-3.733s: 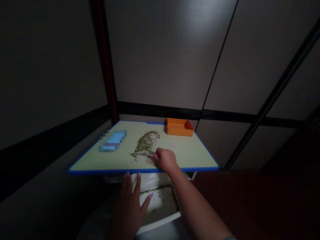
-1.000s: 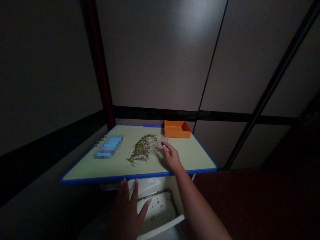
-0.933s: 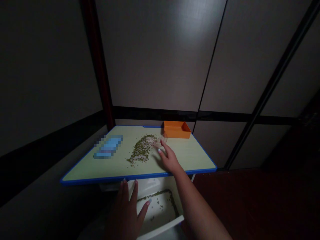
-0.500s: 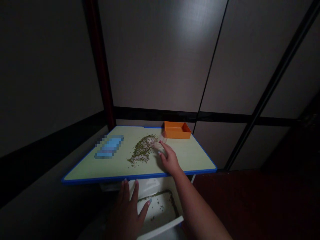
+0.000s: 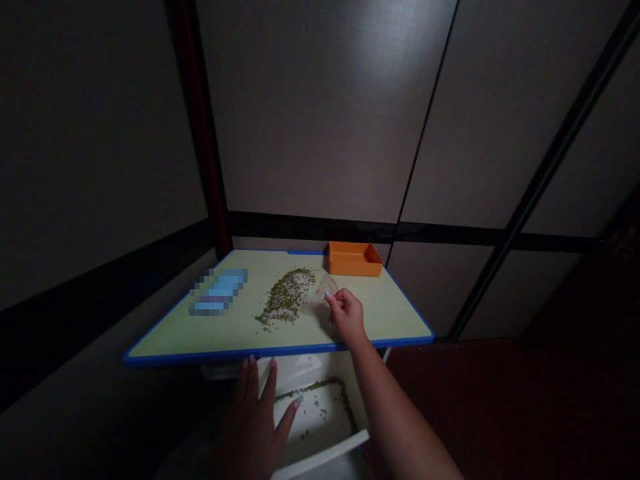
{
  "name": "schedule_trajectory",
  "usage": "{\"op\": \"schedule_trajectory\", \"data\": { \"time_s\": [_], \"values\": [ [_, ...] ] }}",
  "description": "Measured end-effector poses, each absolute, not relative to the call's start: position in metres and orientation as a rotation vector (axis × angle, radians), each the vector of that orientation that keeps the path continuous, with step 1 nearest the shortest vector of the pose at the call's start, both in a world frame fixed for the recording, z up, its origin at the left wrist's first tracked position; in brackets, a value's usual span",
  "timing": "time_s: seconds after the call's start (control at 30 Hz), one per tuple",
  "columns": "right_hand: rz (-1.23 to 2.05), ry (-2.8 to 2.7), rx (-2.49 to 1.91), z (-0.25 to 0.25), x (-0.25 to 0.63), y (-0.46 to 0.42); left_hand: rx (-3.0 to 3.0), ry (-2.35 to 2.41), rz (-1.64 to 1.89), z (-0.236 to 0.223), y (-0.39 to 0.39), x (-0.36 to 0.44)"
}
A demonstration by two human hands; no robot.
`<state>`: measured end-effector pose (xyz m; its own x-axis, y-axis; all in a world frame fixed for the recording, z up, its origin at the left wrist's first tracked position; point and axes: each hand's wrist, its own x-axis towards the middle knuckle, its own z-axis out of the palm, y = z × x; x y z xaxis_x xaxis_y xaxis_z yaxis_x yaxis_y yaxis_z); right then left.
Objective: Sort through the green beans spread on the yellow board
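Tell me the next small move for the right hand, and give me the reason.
I'd probably ease the clear protractor a little toward the green grains: the right hand pinches it just beside them, and they lie loose and spread out on the tabletop.

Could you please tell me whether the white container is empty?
Not empty: in the white container, greenish grains line the far and right edges of its floor, with a few scattered nearer the middle.
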<state>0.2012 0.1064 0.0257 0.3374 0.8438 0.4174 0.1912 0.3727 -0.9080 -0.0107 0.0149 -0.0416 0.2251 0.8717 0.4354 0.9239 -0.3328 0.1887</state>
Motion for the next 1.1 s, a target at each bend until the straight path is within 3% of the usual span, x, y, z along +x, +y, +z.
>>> {"op": "schedule_trajectory", "data": {
  "time_s": [0.33,0.7,1.1],
  "values": [
    [0.593,-1.23,-1.15,0.0239,0.2026,0.1079,-2.353,-1.75,-0.699,-0.0387,0.0131,-0.0098],
    [0.275,-1.329,-1.158,0.0226,0.2054,0.1087,-2.368,-1.763,-0.726,-0.0402,0.0147,-0.0082],
    [0.215,-1.172,-1.239,0.0246,0.2098,0.108,-2.367,-1.746,-0.685,-0.0342,0.0119,-0.0088]
  ]
}}
